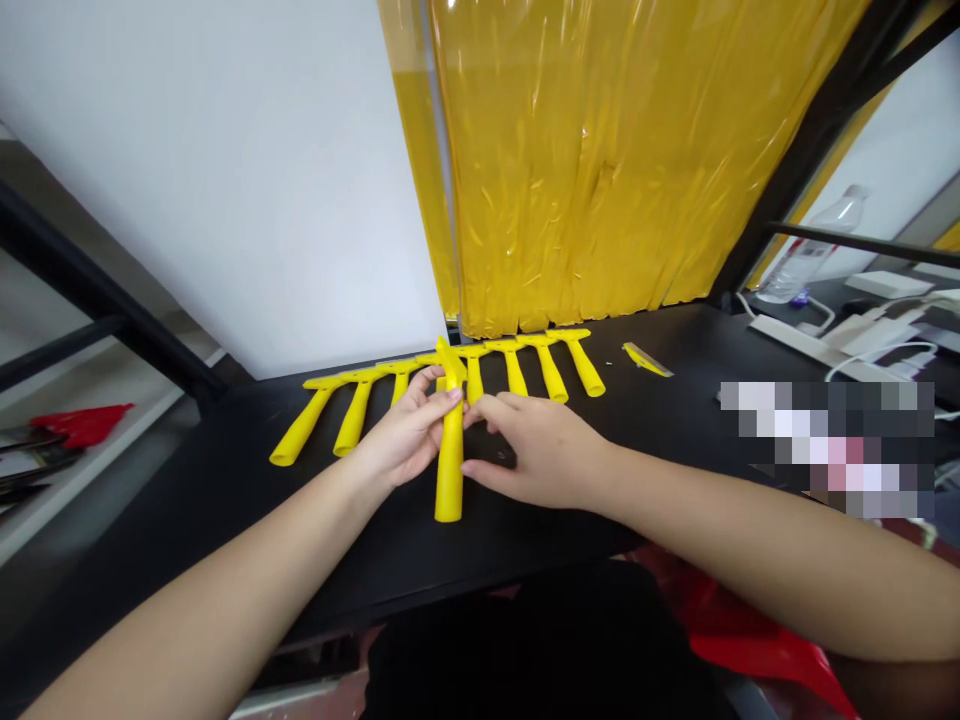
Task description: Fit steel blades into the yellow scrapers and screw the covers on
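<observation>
A yellow T-shaped scraper (450, 470) with a hollow, flaring handle is held upright above the black table, its wide end toward me. My left hand (411, 425) grips it near the head, thumb along the front and fingers behind. At the handle's right side is my right hand (536, 445), its curled fingers near the neck and thumb lower down against the edge; some fingertips are hidden. Behind both hands lies a row of several matching yellow scrapers (300, 430), heads toward the wall.
A small yellow piece with a clear edge (646, 360) lies right of the row on the black table (390, 550). Farther right are a plastic bottle (814, 245), white power strips and cables (817, 345). Yellow film (600, 180) and a white panel (247, 180) stand behind.
</observation>
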{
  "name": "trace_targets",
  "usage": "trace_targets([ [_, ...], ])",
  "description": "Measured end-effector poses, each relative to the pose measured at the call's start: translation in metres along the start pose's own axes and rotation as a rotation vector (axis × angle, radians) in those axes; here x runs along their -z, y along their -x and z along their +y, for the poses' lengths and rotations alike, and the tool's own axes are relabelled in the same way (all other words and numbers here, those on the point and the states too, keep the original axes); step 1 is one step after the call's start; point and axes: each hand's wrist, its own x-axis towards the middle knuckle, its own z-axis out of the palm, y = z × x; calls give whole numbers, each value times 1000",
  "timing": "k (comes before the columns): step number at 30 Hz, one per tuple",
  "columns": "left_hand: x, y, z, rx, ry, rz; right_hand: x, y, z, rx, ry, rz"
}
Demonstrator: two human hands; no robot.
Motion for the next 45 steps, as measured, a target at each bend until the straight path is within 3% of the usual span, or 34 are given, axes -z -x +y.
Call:
trace_targets([
  [8, -4, 0, -3, -71, 22, 115, -30, -29, -5, -117, -76, 52],
  [12, -7, 3, -6, -161, -29, 30, -33, -24, 5, -85, -151, 123],
  [17, -2, 3, -6, -200, -151, -144, -16, -20, 23, -112, -327, 287],
  [21, 9, -1, -8, -295, -390, -313, 9, -16, 63, -181, -465, 461],
  [25, 15, 0, -11, -318, -686, -418, 39, -1, 134, -570, -392, 623],
  [27, 14, 2, -11, -304, -797, -440, 49, 10, 169, -716, -234, 568],
  [29, 14, 4, -11, -268, -866, -474, 55, 21, 195, -834, -4, 429],
  [31, 14, 4, -11, -204, -894, -512, 56, 27, 209, -943, 216, 249],
  [33, 14, 3, -10, -149, -908, -537, 53, 27, 215, -991, 307, 171],
  [45, 12, 3, -7, -55, -1060, -592, 36, -5, 217, -1054, 427, 100],
])
